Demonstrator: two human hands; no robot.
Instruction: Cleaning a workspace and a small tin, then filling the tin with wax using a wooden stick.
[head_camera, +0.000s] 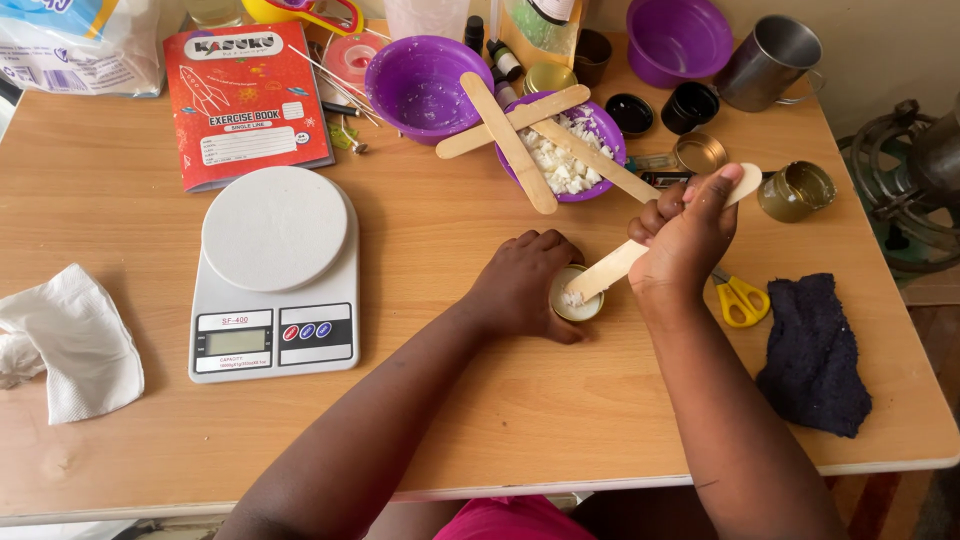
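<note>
Wooden and flat, the long stick (640, 245) is gripped tight in the right hand (685, 240), and its lower tip dips into the small round tin (577, 296). The left hand (520, 285) is curled around that tin, holding it still on the table (450, 400). The tin sits near the middle of the table, at about 3 o'clock from the white kitchen scale (275, 275). It looks like white bits are being pushed or scraped into the tin right now, and the next move would need a gentle, slow hand so nothing spills over the low rim. At 12 o'clock from the tin is a purple bowl (565, 150) full of white chunks, with more flat sticks (520, 135) lying crossed on top. An empty purple bowl (425, 85) stands just beside it at 10 o'clock. At 3 o'clock from the right hand lie yellow scissors (740, 300), partly hidden, and a dark fuzzy cloth (815, 355). A soft, crumpled white tissue (65, 340) lies far off at 9 o'clock. A red exercise book (245, 105) lies flat above the scale.
</note>
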